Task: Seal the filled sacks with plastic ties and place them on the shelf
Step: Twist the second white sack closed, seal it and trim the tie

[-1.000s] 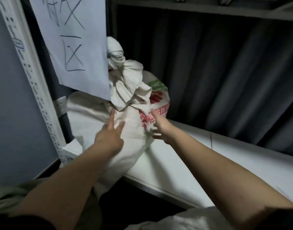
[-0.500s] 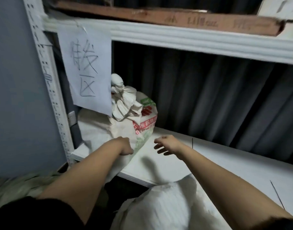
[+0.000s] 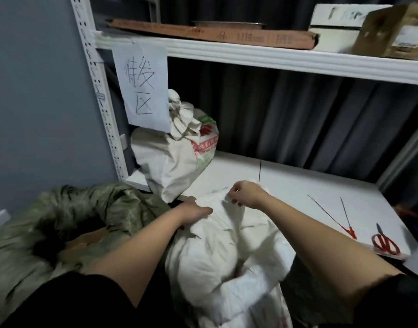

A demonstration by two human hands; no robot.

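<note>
While 1 tied sack [image 3: 172, 150] sits at the left end of the shelf [image 3: 286, 185], both hands work on a white sack [image 3: 227, 245] in front of it.
Right hand [image 3: 247, 194] pinches the sack's top edge; left hand [image 3: 195, 210] rests on the cloth just beside it, grip unclear. 2 red-tipped plastic ties [image 3: 338, 218] and red scissors [image 3: 384, 242] lie on the shelf's right end, a green sack [image 3: 61, 221] slumps left.

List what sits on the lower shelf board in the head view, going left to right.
tied sack → black tie → two red-headed ties → red-handled scissors, all on the white shelf board.
</note>
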